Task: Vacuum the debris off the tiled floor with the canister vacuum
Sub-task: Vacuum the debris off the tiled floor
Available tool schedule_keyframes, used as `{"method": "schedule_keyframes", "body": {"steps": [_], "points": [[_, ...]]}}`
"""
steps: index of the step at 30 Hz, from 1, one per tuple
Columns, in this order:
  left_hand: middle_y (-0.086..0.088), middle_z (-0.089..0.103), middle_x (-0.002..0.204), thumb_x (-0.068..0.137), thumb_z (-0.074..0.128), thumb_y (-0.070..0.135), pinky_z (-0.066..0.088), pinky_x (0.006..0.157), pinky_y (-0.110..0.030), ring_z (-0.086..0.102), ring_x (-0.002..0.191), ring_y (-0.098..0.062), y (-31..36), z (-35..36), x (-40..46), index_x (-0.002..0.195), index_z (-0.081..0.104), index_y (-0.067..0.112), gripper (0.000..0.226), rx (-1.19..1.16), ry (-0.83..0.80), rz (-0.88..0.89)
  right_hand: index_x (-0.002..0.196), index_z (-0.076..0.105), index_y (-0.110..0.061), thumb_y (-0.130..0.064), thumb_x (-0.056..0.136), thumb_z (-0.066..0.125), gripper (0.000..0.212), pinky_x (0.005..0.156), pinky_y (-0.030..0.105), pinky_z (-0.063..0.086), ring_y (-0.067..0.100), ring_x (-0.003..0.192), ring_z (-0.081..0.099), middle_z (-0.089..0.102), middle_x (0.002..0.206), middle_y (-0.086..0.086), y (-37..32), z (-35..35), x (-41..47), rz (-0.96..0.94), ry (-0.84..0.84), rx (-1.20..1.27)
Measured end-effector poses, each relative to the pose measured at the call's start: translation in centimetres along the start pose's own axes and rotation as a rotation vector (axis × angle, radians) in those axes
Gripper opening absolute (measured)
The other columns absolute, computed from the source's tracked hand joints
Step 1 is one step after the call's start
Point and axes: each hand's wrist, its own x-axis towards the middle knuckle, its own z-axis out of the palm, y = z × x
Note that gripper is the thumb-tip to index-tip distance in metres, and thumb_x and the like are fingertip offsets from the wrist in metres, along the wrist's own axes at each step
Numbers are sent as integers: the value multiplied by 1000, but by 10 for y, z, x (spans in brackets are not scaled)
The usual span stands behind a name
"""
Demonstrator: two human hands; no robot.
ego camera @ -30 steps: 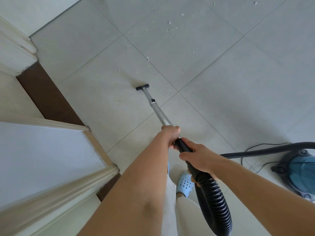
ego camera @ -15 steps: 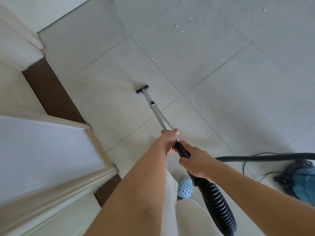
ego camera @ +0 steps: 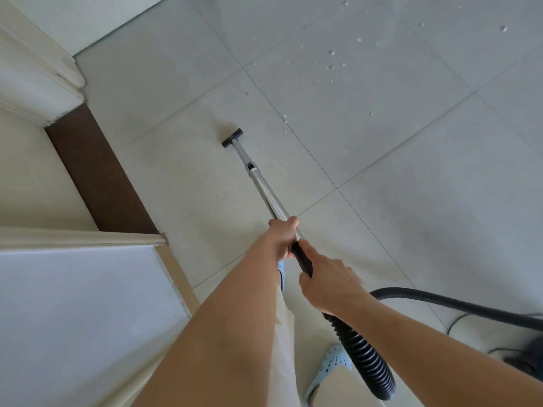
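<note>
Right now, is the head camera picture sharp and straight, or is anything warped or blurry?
Head view: wide-angle bend curves the door frame; white debris and floor head read sharp; canister at the right edge is dark and smeared; soft even daylight, no glare.

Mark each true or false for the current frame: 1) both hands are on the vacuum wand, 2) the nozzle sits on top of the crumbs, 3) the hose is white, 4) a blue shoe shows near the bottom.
1) True. The left hand grips the metal wand and the right hand grips the black handle behind it.
2) False. The nozzle rests on bare tile; the crumbs lie farther ahead and to the right.
3) False. The hose is black and ribbed.
4) True. A light blue shoe with holes shows beside the hose.
</note>
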Motion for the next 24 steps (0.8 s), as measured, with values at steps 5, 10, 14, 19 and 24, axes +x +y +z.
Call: {"method": "schedule_keyframes", "body": {"steps": [5, 10, 14, 19, 24], "points": [[-19, 54, 111, 97, 46, 28, 60, 80, -50, 68, 103, -37, 60, -30, 23, 125, 28, 12, 36, 62, 16, -17, 150, 10, -49, -25, 96, 40, 66, 74, 36, 54, 21, 79, 63, 63, 93, -1, -45, -23, 40, 15, 23, 54], [-18, 55, 105, 94, 46, 31, 60, 82, -50, 69, 103, -36, 116, -46, 45, 124, 31, 11, 39, 129, -3, -13, 150, 10, -49, -26, 95, 39, 67, 79, 39, 56, 23, 82, 64, 64, 93, 0, -80, -51, 76, 35, 42, 85], [-15, 52, 95, 93, 46, 30, 58, 87, -51, 68, 106, -37, 157, -50, 57, 125, 30, 10, 41, 148, -26, 1, 152, 8, -48, -26, 95, 41, 69, 79, 39, 56, 23, 83, 65, 62, 92, -1, -100, -75, 102, 69, 62, 92], [-14, 47, 93, 93, 45, 28, 57, 72, -38, 65, 112, -37, 210, -51, 74, 134, 31, 4, 49, 157, -47, 20, 151, 12, -48, -22, 95, 41, 68, 74, 35, 52, 23, 82, 62, 61, 92, 0, -124, -108, 134, 83, 97, 122], [-15, 51, 100, 98, 42, 23, 51, 41, -24, 65, 90, -30, 260, -51, 89, 134, 33, 1, 43, 167, -47, 61, 151, 14, -47, -21, 93, 42, 69, 76, 36, 52, 26, 84, 64, 60, 95, 1, -143, -141, 165, 82, 114, 157]]}}
